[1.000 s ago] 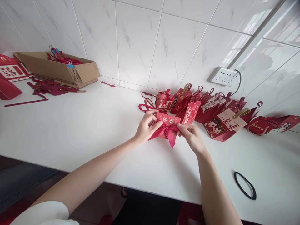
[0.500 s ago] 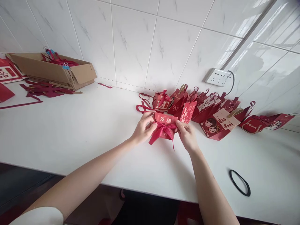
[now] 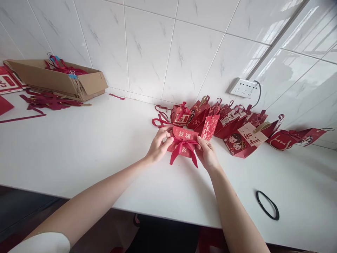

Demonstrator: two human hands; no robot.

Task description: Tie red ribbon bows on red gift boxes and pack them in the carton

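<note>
Our left hand [image 3: 158, 148] and right hand [image 3: 208, 155] at either end of the ribbon-tied red box [image 3: 183, 137], gift bags [image 3: 238, 128] just behind it.

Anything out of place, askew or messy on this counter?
Loose red ribbon strips lie scattered beside the cardboard box at far left. The gift bags by the wall lean over unevenly. A black loop lies alone at right. The red gift box in the left hand and right hand looks intact.

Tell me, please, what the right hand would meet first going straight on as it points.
The right hand pinches the ribbon bow; going on, it would probably press into the small red box first, though depth is unclear.
</note>
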